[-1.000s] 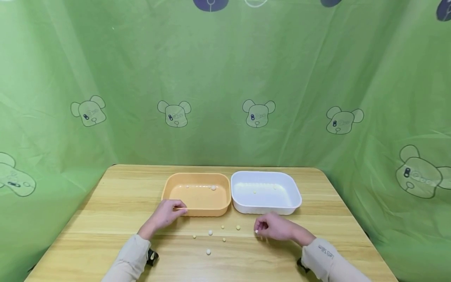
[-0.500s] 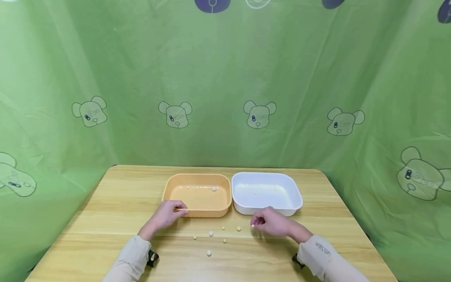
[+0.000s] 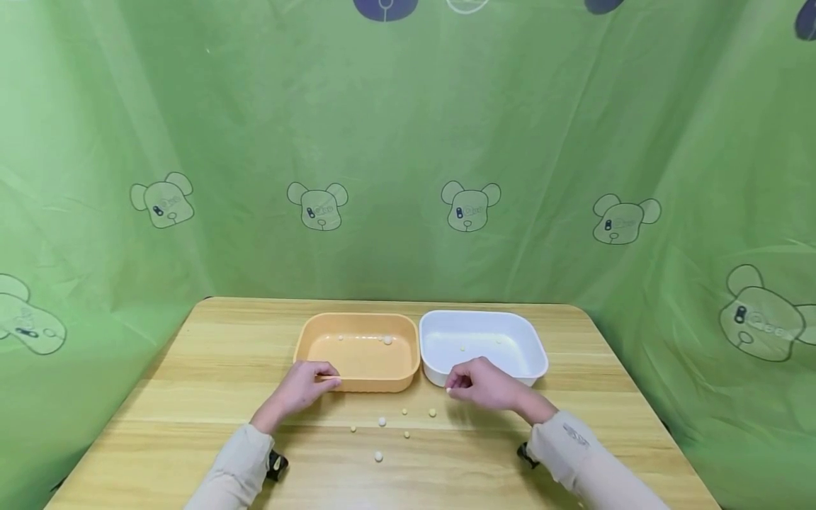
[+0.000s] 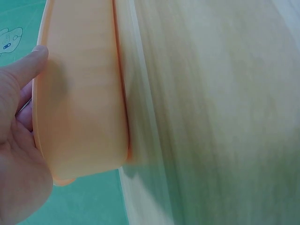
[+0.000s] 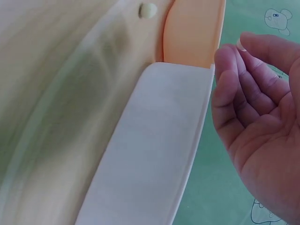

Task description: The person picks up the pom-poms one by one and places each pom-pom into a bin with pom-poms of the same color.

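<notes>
My left hand (image 3: 304,387) grips the near left rim of an orange plastic tray (image 3: 376,384). In the left wrist view its thumb (image 4: 35,63) lies against the outer wall, with the other fingers over the rim, partly hidden. The right hand (image 3: 487,384) hovers at the front rim of a white tray (image 3: 532,347). Between its thumb and index fingertip it pinches a small white ball (image 5: 240,45), mostly covered by the fingers. On the wood in front of the trays lie several small balls, among them a white ball (image 3: 378,457) and a yellow ball (image 3: 432,413).
Both trays stand side by side on a wooden table (image 3: 236,340). A larger pale ball (image 3: 387,341) and smaller ones lie in the orange tray; a small yellow ball (image 3: 462,348) and another lie in the white one. Green curtain (image 3: 395,269) hangs behind and at the sides.
My right hand has moved forward and slightly left, from the table up to the white tray's front rim, carrying the small white ball. The left hand has stayed on the orange tray.
</notes>
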A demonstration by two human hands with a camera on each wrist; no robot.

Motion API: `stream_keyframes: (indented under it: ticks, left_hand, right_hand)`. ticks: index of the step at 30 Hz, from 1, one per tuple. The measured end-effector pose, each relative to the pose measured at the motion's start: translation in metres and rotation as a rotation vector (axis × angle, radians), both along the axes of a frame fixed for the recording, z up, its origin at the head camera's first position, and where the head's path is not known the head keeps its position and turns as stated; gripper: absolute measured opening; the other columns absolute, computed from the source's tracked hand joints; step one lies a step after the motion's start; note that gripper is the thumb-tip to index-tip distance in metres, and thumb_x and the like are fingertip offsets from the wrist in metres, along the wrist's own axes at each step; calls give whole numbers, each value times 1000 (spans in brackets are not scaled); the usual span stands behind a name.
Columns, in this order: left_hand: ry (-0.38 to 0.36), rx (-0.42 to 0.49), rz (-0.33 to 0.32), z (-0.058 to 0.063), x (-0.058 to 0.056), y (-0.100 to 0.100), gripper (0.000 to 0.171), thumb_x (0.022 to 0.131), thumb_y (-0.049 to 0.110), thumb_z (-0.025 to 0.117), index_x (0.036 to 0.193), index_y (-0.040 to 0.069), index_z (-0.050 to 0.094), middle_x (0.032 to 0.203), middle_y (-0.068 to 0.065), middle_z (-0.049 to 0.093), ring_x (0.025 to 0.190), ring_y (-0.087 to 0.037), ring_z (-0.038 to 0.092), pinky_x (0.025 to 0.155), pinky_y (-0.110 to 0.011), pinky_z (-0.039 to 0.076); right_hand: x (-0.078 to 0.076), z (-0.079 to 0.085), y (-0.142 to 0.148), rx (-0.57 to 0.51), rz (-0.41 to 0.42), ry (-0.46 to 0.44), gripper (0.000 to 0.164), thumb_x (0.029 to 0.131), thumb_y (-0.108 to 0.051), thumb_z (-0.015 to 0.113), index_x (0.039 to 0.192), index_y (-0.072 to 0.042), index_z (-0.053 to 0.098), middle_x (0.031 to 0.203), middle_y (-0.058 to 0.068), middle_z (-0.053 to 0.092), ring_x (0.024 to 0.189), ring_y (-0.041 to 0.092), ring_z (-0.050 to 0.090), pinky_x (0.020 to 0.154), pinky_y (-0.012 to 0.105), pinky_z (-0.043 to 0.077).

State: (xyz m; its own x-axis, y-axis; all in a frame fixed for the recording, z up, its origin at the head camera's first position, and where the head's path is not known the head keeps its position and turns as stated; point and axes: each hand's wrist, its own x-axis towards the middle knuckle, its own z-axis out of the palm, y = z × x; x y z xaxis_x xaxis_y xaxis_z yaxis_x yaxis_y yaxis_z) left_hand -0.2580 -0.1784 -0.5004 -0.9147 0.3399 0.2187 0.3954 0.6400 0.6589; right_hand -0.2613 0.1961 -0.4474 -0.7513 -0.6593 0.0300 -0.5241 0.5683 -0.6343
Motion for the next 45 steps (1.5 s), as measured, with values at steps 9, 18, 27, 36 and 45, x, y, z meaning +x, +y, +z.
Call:
stream_keyframes:
  ticks: [9, 18, 27, 36, 45]
  left_hand:
    - [2, -1, -7, 0, 0, 0, 5, 88, 24, 68, 87, 19, 70, 82, 12, 66, 78, -7, 60, 74, -28, 49]
    - [9, -3, -6, -1, -1, 0, 6, 88, 24, 68, 86, 19, 70, 82, 12, 66, 78, -8, 60, 74, -29, 49]
    - [11, -12, 4, -2, -1, 0, 5, 87, 25, 68, 85, 20, 70, 82, 13, 66, 78, -7, 60, 75, -30, 49]
    - [11, -11, -2, -2, -2, 0, 5, 87, 25, 68, 86, 20, 69, 82, 13, 66, 78, -7, 59, 75, -30, 50]
    - [-7, -10, 2, -1, -2, 0, 5, 87, 26, 68, 86, 21, 70, 82, 14, 65, 79, -7, 59, 75, -30, 49]
  right_hand:
    - [-8, 8, -6, -16, -38, 44, 6, 85, -7, 67, 89, -3, 69, 77, -6, 64, 71, 7, 57, 67, 25, 50]
    - [-19, 12, -16, -40, -68, 18, 6, 85, -7, 66, 89, -3, 70, 73, -7, 62, 67, 7, 56, 61, 24, 49]
    - [-28, 14, -30, -73, -72, 32, 6, 84, -4, 66, 88, -3, 69, 72, -5, 63, 68, 8, 58, 65, 25, 50]
    - [-37, 15, -39, -77, -110, 1, 8, 83, -3, 65, 91, -2, 68, 73, -3, 62, 70, 11, 58, 65, 25, 50]
    - [-45, 19, -52, -64, -119, 31, 7, 82, -4, 68, 89, -2, 69, 75, -4, 62, 71, 10, 57, 66, 25, 49]
